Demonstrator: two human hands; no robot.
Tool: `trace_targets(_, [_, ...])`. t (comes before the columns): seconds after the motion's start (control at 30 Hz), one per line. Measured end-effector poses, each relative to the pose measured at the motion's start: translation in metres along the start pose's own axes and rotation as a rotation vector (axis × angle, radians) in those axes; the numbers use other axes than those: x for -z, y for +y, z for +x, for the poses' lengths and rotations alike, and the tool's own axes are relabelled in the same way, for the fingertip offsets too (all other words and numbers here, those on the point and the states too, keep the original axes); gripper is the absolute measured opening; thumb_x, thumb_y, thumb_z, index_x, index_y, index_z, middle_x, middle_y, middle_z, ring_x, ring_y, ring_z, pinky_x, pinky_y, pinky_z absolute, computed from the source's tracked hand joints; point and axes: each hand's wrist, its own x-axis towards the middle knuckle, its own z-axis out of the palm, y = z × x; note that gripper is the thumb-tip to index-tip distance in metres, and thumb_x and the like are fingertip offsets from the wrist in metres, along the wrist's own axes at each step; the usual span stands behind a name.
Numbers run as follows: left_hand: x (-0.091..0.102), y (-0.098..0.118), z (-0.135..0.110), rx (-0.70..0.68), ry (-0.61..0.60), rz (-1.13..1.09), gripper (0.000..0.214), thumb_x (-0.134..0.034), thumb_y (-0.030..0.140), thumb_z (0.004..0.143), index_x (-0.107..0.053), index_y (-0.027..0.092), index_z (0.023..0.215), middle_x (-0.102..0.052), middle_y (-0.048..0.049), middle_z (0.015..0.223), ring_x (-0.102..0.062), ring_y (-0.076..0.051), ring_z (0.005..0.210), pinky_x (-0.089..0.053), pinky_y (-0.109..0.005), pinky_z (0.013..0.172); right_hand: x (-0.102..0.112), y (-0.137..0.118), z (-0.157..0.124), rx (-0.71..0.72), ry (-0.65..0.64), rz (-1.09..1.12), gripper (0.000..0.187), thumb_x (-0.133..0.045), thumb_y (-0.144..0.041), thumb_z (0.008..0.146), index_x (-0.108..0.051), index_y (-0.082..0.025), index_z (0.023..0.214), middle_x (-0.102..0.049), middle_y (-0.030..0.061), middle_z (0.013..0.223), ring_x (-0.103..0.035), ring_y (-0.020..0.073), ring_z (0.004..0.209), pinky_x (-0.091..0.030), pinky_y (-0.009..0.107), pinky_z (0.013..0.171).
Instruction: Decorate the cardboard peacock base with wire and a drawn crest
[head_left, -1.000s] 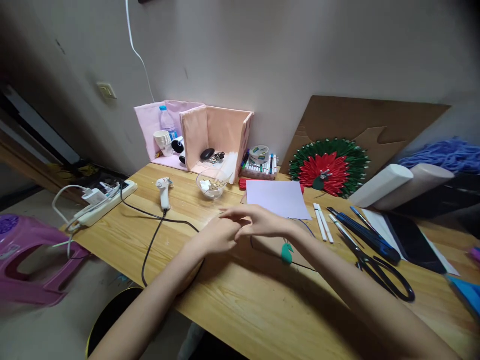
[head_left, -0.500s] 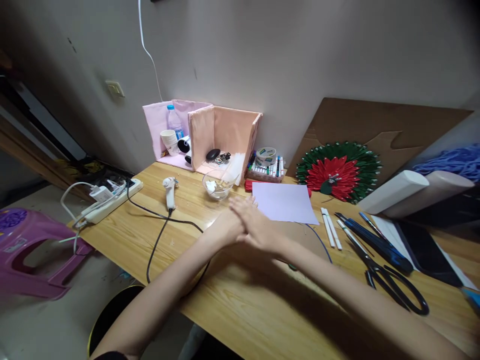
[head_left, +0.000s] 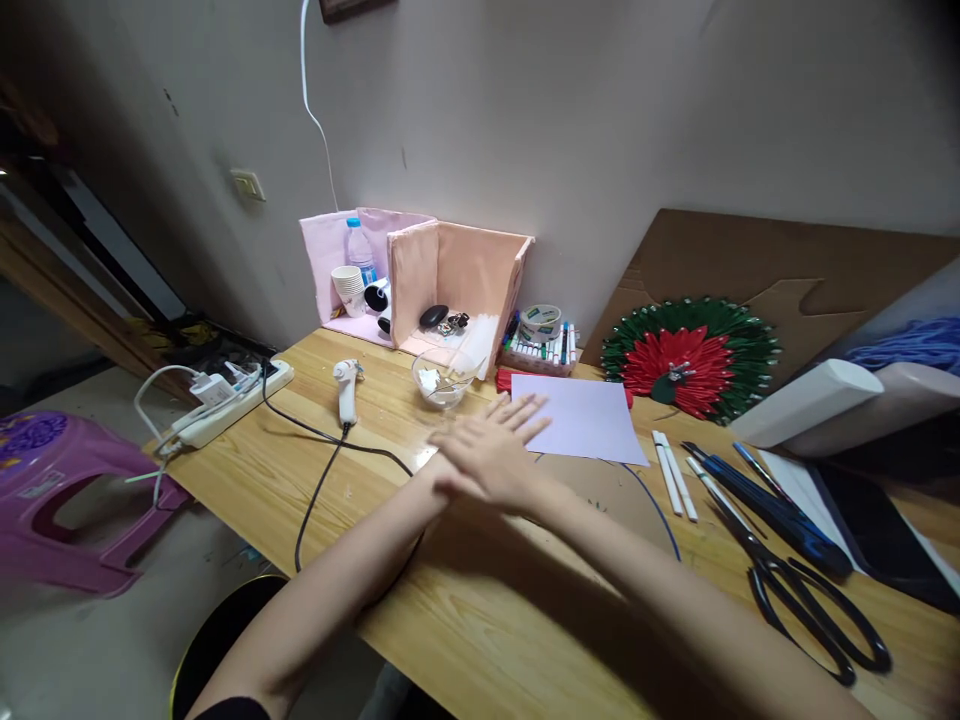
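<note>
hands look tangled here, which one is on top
The right hand: its back shows whole, hiding much of the left hand, whose fingers poke out beyond it.

Right grip (head_left: pixel 491 465) laid over left grip (head_left: pixel 516 418), left fingers (head_left: pixel 532 408) spread, both arms (head_left: pixel 345 575) outstretched.

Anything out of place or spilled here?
No spill visible. One oddity: the power strip lies along the table's left edge, with a white cable looping past the side, so it might snag.
</note>
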Motion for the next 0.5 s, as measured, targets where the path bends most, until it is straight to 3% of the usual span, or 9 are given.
trace_targets(0.07, [0.001,-0.004,-0.002,-0.147,-0.039,0.021,0.025,-0.046,0.023,0.089,-0.067,0.016,0.078,-0.068,-0.0038,0.085,-0.062,-0.015,0.093,-0.049,-0.032,0.09,0.012,0.014,0.007,-0.069,0.014,-0.027,0.042,-0.038,-0.044,0.091,-0.064,-0.013,0.1,-0.067,0.0144,0.097,-0.057,0.027,0.091,-0.04,0.044,0.086])
trace_targets(0.13, [0.009,-0.011,-0.005,-0.38,-0.065,0.067,0.021,-0.048,0.012,0.084,-0.068,0.018,0.086,-0.07,-0.0045,0.091,-0.061,-0.018,0.098,-0.048,-0.031,0.091,0.026,0.034,0.009,-0.135,0.009,0.058,0.036,-0.04,-0.04,0.09,-0.065,-0.014,0.093,-0.066,0.012,0.09,-0.057,0.0237,0.085,-0.042,0.04,0.08])
trace_targets(0.2, [0.02,-0.018,-0.01,-0.649,-0.03,0.154,0.027,-0.048,0.01,0.083,-0.063,0.013,0.105,-0.066,-0.0086,0.106,-0.057,-0.02,0.108,-0.043,-0.034,0.099,0.036,0.053,0.005,-0.274,0.028,0.309,0.032,-0.044,-0.039,0.089,-0.064,-0.015,0.084,-0.066,0.0074,0.078,-0.057,0.0183,0.073,-0.044,0.032,0.068])
trace_targets(0.27, [0.029,-0.023,-0.015,-0.813,0.057,0.235,0.035,-0.045,0.01,0.085,-0.054,0.01,0.119,-0.059,-0.0117,0.121,-0.049,-0.021,0.119,-0.035,-0.036,0.107,0.039,0.065,-0.001,-0.43,0.092,0.644,0.029,-0.054,-0.041,0.083,-0.064,-0.015,0.076,-0.064,0.0037,0.069,-0.056,0.0147,0.064,-0.044,0.027,0.06])
trace_targets(0.37, [0.033,-0.026,-0.023,-0.84,0.147,0.264,0.035,-0.04,0.011,0.088,-0.05,0.008,0.122,-0.049,-0.0123,0.133,-0.038,-0.021,0.129,-0.028,-0.037,0.111,0.031,0.074,-0.005,-0.601,0.195,1.005,0.025,-0.069,-0.039,0.071,-0.066,-0.014,0.074,-0.067,0.0029,0.069,-0.059,0.0132,0.063,-0.046,0.025,0.06])
trace_targets(0.5, [0.034,-0.032,-0.038,-0.807,0.154,0.164,0.034,-0.039,0.009,0.086,-0.053,0.012,0.117,-0.048,-0.0102,0.135,-0.04,-0.022,0.127,-0.033,-0.04,0.107,0.024,0.078,0.0,-0.729,0.309,1.242,0.024,-0.076,-0.031,0.065,-0.07,-0.015,0.081,-0.071,0.0057,0.08,-0.065,0.014,0.072,-0.052,0.027,0.071])
